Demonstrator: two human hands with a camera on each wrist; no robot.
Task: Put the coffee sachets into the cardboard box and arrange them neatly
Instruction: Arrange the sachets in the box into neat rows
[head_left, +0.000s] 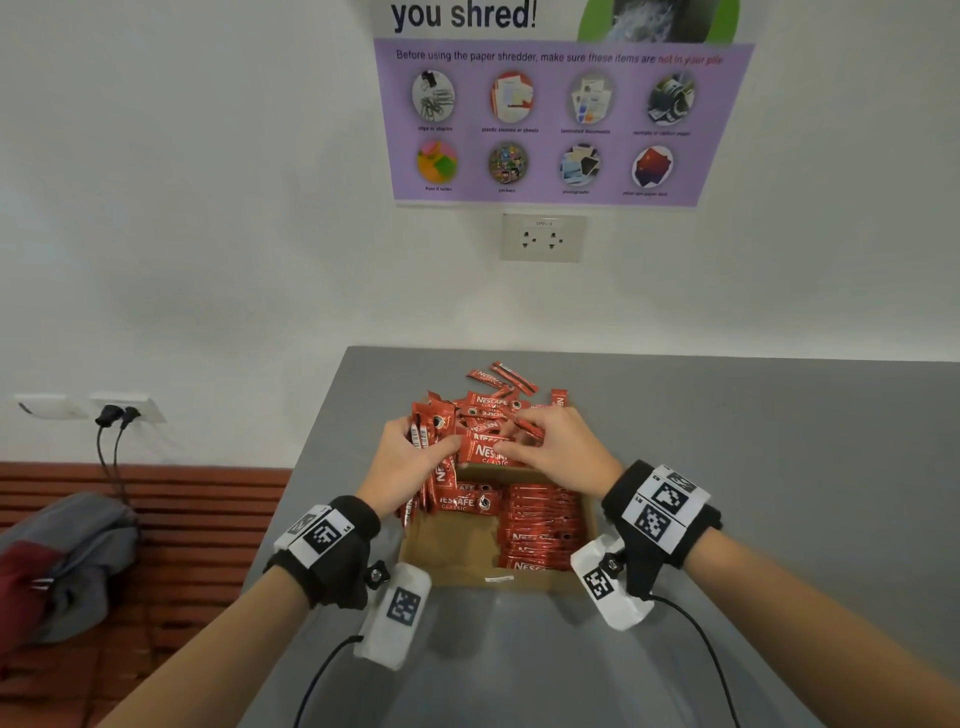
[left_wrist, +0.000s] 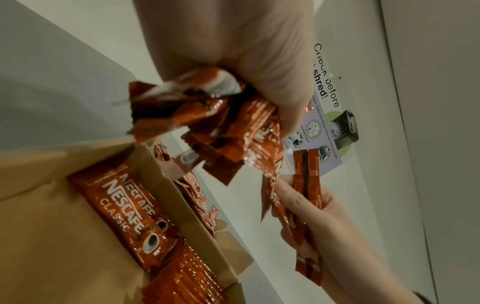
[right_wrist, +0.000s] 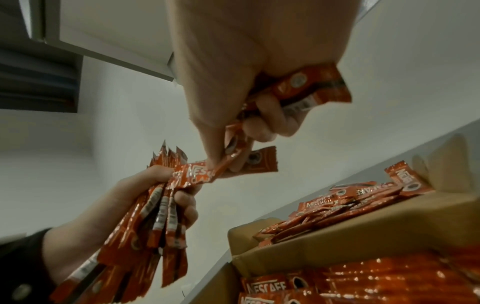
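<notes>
A brown cardboard box (head_left: 447, 551) sits on the grey table, with a neat row of red Nescafe sachets (head_left: 540, 525) along its right side and a few lying flat at the far end. Loose sachets (head_left: 493, 400) are piled on the table behind it. My left hand (head_left: 428, 447) grips a bundle of several sachets (right_wrist: 145, 236) above the box's far left corner. My right hand (head_left: 517, 441) holds a couple of sachets (right_wrist: 306, 90) in its curled fingers and pinches one more (right_wrist: 233, 166) against the left hand's bundle.
The table's left edge (head_left: 311, 441) runs close beside the box, with a wooden bench and a grey bag (head_left: 72, 561) below it. A white wall with a socket (head_left: 543, 238) and a poster stands right behind the table. Bare table top (head_left: 779, 441) lies to the right.
</notes>
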